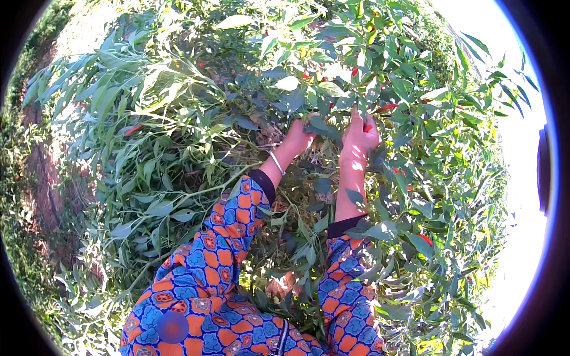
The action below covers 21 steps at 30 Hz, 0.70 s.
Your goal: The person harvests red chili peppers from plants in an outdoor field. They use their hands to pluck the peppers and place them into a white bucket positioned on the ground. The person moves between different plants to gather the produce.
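Note:
My right hand (pixel 360 133) reaches up into a chilli pepper plant (pixel 329 89), its fingers curled. A red chilli pepper (pixel 368 128) shows partly in its grip, and the fingertips touch the leaves above. Just beyond those fingers another red chilli pepper (pixel 386 108) lies among the foliage. To the left, my left hand (pixel 300 137), with a silvery bangle (pixel 277 163) at the wrist, is bent in beside the same plant. A dark leaf (pixel 324 127) covers part of its fingers, so what they hold is hidden.
Dense leafy branches surround both arms. A long bent stem (pixel 209 190) crosses near my left sleeve (pixel 222 231). More red peppers hang at the right, one (pixel 425 239) below my right hand and another (pixel 133 130) far left. Bare soil (pixel 42 178) runs along the left.

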Tool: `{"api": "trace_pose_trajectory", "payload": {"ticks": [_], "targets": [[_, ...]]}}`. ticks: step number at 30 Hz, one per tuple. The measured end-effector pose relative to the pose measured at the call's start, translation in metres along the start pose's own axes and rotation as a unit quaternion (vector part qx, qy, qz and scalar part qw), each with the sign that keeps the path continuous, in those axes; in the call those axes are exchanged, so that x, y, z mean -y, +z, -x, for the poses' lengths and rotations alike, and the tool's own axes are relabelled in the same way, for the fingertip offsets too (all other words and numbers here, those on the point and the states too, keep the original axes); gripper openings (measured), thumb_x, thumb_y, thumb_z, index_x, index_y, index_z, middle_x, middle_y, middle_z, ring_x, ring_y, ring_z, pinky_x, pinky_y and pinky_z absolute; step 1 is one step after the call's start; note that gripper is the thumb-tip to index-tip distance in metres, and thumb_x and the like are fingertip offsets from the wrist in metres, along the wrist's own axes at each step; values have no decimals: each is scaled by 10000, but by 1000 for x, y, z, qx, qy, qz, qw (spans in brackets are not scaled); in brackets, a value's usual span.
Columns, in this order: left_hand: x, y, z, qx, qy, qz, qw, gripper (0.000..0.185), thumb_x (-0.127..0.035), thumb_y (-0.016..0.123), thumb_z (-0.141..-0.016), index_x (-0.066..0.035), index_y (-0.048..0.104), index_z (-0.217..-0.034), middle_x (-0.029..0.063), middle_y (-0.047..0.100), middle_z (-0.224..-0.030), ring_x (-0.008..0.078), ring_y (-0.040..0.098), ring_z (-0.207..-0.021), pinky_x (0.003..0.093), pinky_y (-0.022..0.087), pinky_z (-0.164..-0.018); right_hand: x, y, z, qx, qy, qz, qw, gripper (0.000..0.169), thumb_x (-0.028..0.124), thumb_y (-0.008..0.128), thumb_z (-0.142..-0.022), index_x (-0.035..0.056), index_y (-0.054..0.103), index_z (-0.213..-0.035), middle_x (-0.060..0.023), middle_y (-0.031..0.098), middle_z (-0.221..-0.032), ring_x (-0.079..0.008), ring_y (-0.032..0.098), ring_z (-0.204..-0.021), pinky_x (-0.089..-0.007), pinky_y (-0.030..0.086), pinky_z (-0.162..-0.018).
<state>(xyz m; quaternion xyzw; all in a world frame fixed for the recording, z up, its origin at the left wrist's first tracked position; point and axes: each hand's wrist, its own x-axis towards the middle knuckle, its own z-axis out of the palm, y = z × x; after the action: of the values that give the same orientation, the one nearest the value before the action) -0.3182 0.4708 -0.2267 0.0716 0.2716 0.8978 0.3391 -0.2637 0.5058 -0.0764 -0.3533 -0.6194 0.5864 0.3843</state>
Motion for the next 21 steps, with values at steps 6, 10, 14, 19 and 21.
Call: {"api": "trace_pose_trajectory", "payload": {"ticks": [6, 10, 14, 19, 21], "targets": [[2, 9, -3, 3, -47, 3, 999, 263, -171, 347, -896, -22, 507, -1043, 95, 553, -1003, 246, 558, -900, 349, 437, -834, 12, -5, 5, 71, -57, 194, 977, 191, 160, 590, -769, -26, 619, -803, -1, 516, -555, -55, 431, -484, -231, 341, -454], [4, -4, 2, 66, 14, -289, 955, 202, -77, 395, -859, -20, 485, -1030, 102, 529, -1017, 226, 517, -970, 364, 399, -878, -1, -4, -10, 119, -108, 409, 898, 224, 233, 613, -711, 25, 624, -794, -95, 553, -592, -154, 502, -532, -300, 407, -549], [20, -3, -10, -85, -120, 309, 940, 162, -31, 441, -834, -51, 517, -976, 63, 528, -857, 213, 555, -828, 312, 449, -776, -10, -1, -26, 143, -168, 527, 821, 236, 251, 607, -709, 19, 617, -748, -114, 559, -587, -213, 520, -534, -329, 407, -533], [-4, 28, 8, 17, -44, 56, 997, 126, -130, 461, -853, -50, 525, -926, 30, 557, -818, 171, 560, -734, 293, 457, -672, -82, -34, -64, 107, 26, 204, 973, 208, 195, 500, -806, 64, 523, -966, -76, 540, -775, -217, 511, -612, -315, 435, -632], [-15, 31, 12, 7, -86, 115, 990, 132, -148, 467, -858, -45, 527, -915, 24, 566, -810, 148, 559, -710, 286, 456, -645, -85, -30, -61, 52, 132, 9, 990, 185, 196, 467, -842, 87, 493, -990, -47, 515, -787, -180, 484, -599, -279, 426, -616]]}}
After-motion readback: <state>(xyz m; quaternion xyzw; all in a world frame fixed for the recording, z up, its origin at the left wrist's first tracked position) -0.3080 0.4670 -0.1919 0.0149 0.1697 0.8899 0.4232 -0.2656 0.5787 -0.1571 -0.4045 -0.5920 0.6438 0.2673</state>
